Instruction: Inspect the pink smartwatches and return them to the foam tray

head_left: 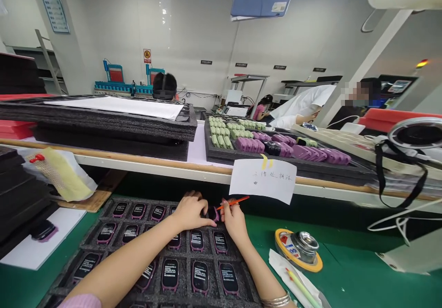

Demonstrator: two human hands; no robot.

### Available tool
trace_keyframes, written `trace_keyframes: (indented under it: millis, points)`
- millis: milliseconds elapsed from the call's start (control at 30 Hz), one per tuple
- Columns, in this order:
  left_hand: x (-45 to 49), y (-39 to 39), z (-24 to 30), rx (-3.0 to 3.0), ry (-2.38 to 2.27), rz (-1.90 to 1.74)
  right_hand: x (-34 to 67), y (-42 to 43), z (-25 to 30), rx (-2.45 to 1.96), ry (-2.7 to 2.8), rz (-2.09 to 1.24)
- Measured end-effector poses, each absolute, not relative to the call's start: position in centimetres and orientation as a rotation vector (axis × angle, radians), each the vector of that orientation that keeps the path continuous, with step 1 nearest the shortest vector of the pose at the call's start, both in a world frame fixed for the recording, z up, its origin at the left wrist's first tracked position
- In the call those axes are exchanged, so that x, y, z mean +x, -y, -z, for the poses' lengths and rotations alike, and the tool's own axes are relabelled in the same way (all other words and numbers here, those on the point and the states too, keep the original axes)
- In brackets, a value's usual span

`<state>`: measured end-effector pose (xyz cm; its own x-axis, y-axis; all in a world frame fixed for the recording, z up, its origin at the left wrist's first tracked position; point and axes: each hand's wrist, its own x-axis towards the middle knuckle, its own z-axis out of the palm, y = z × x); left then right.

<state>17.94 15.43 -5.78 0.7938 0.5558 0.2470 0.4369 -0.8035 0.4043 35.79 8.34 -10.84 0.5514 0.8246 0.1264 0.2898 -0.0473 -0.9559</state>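
Note:
My left hand [190, 211] and my right hand [234, 218] meet over the far edge of a black foam tray [103, 216]. Between them sits a small purple watch body [213, 213], pinched by the left hand's fingers. The right hand is closed on a thin orange stick [235, 201], whose tip points left toward the watch body. The tray holds several purple watch bodies with dark screens [200, 276] set in rows of pockets. My forearms cover part of those rows.
A roll of yellow tape with a small metal pot [299, 249] stands right of the tray on the green mat. A handwritten paper note [263, 179] hangs from the shelf edge. The shelf holds a tray of green and purple parts [276, 144] and stacked black foam [100, 119]. People sit beyond.

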Motion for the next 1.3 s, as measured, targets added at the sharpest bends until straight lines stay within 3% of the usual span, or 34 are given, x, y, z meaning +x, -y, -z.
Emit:
trace_keyframes:
  millis: [433, 1067, 1300]
  points:
    - [12.5, -15.2, 5.8, 2.618, -0.576, -0.596, 32.3, -10.6, 10.4, -1.347, 1.046, -0.890]
    - [12.7, -14.9, 5.9, 2.508, -0.679, -0.697, 32.0, -9.5, 10.8, -1.338, 1.201, -0.865]
    - [12.4, -11.3, 5.3, 2.670, -0.462, -0.573, 31.9, -9.7, 10.7, -1.370, 1.196, -0.864]
